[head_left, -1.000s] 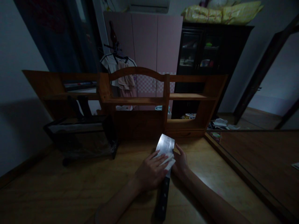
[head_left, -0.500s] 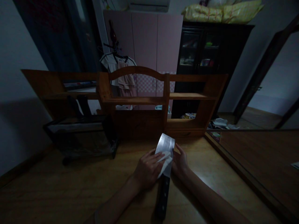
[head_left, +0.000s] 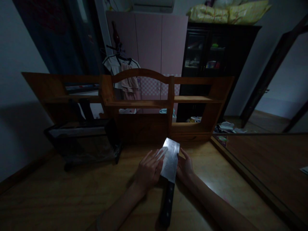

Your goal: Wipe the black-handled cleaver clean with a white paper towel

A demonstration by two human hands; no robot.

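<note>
"How does the cleaver (head_left: 170, 178) look?"
"Its blade (head_left: 171, 162) is broad and silvery, pointing away. The black handle (head_left: 168, 200), with pale rivets, points toward the viewer."
"And the white cloth (head_left: 162, 153)?"
"It is bunched at the blade's left side, partly hidden."

The left hand (head_left: 147, 171) covers part of the white tissue (head_left: 162, 153) and of the cleaver (head_left: 171, 160), whose blade hides fingers of the right hand (head_left: 186, 167). Both forearms (head_left: 218, 203) leave the bottom edge. The top edge cuts the air conditioner (head_left: 153, 5). Upper right, items (head_left: 211, 64) inside the dark cabinet (head_left: 237, 56) are indistinct.
</note>
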